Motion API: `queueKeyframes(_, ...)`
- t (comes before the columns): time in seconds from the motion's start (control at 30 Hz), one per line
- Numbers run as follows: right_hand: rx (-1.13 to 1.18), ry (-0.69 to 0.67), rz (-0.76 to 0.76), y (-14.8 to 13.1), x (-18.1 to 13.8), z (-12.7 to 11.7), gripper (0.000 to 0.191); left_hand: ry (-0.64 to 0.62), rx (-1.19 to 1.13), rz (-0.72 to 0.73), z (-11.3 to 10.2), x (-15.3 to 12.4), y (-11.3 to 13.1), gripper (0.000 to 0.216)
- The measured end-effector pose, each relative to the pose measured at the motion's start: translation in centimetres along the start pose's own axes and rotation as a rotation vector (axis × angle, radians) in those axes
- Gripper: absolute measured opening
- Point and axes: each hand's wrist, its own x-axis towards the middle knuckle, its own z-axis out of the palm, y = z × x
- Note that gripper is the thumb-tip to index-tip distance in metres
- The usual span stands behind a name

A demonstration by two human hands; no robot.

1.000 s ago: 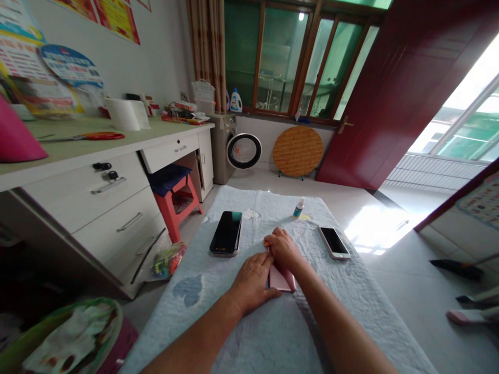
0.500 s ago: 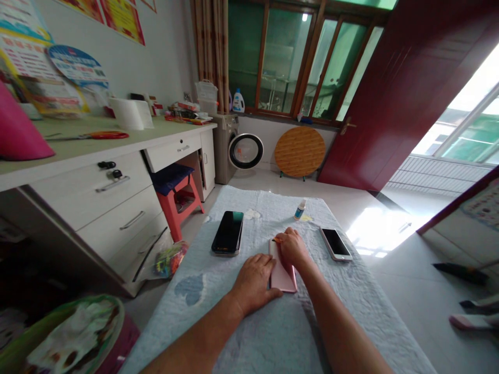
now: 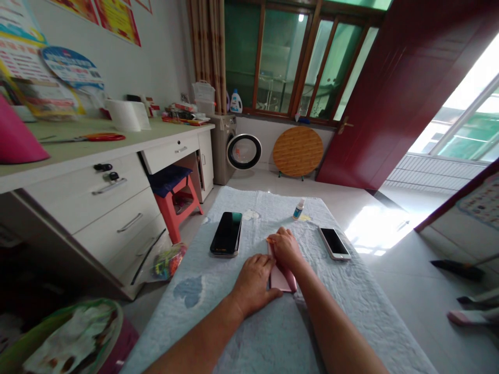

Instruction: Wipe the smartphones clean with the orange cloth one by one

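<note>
A pink phone (image 3: 281, 280) lies flat on the light blue cloth, its upper part covered by my hands. My left hand (image 3: 253, 280) rests along its left edge, fingers stretched forward and thumb at the near edge, holding it in place. Over the phone's far end, my right hand (image 3: 286, 246) is closed, palm down. A small orange piece (image 3: 270, 240) pokes out by its fingertips; its kind cannot be made out. To the left lies a black-screened phone (image 3: 226, 234); to the right, a white-framed phone (image 3: 334, 243). Beyond my right hand stands a small bottle (image 3: 298, 210) with a blue label.
The blue cloth (image 3: 187, 332) covers the work surface. On the left are a desk (image 3: 163, 140) with scissors (image 3: 99, 137) on it, a red stool (image 3: 175, 208) and a waste bin (image 3: 120, 332). A washing machine (image 3: 223, 150) with its door open stands at the back.
My right hand has shifted slightly left across the far end of the pink phone, with the orange piece at its fingertips. My left hand keeps its place. The whole view has shifted slightly.
</note>
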Motion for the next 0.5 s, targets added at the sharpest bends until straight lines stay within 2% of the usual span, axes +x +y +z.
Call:
queueKeyframes(0.27, -0.051, -0.023, 0.068, 3.5, -1.7, -0.9, 0.031, -0.003, 0.030, -0.010, 0.2, 0.0, -0.1, 0.062)
queueKeyframes(0.5, -0.095, -0.059, 0.149, 3.6, -2.9, -1.2, 0.029, -0.020, 0.054, -0.011, 0.2, 0.0, -0.1, 0.065)
